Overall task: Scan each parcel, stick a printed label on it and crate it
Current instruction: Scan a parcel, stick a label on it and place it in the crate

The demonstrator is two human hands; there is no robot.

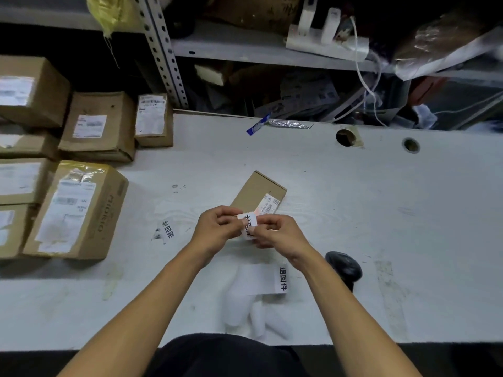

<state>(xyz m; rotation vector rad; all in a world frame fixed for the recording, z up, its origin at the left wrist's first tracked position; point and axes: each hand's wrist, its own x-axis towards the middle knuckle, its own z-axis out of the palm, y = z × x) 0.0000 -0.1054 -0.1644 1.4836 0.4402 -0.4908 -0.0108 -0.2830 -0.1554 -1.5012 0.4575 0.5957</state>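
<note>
A small brown cardboard parcel point(257, 193) lies on the white table point(353, 202) at the middle, with a shipping label on its near end. Just in front of it, both hands hold a small white printed label point(248, 224) with black characters. My left hand point(217, 227) pinches the label's left edge, and my right hand point(275, 231) pinches its right side. A strip of further printed labels point(268, 280) lies on the table under my right forearm. A black barcode scanner point(344, 268) rests to the right of my right wrist.
Several labelled cardboard parcels point(79, 210) are stacked at the table's left end. One loose label point(168, 229) is stuck on the table left of my hands. White wads of backing paper point(253, 314) lie near the front edge. Cluttered metal shelving point(245, 50) stands behind the table.
</note>
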